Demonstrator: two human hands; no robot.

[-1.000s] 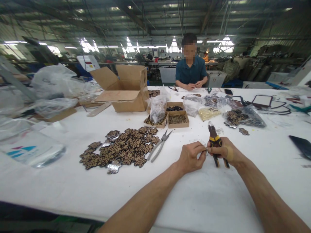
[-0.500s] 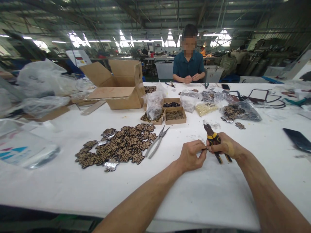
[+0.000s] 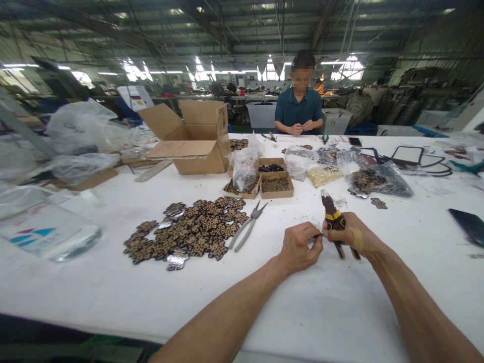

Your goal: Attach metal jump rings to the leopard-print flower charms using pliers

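Observation:
In my right hand (image 3: pixel 350 234) I hold pliers (image 3: pixel 333 214) with black and yellow handles, their jaws pointing up and away from me. My left hand (image 3: pixel 302 246) is closed in a pinch, its fingertips meeting those of my right hand. A small dark piece shows between the fingertips, too little of it visible to name. Left of my hands, grey-handled long-nose pliers (image 3: pixel 247 227) lie on the white table. Beside them spreads a heap of leopard-print patches (image 3: pixel 196 229), a few with a silvery side up. Tiny rings (image 3: pixel 302 219) are scattered just beyond my left hand.
Small cardboard trays (image 3: pixel 277 185) hold little brown and dark parts. Behind them stand an open carton (image 3: pixel 202 159) and plastic bags (image 3: pixel 298 161). A phone (image 3: pixel 467 224) lies far right. Across the table (image 3: pixel 113 297), a person in a teal shirt (image 3: pixel 298 111) works with both hands.
The whole view has shifted slightly, so the table's things sit a little lower and further right. My hands stay together, with the pliers still in the right one.

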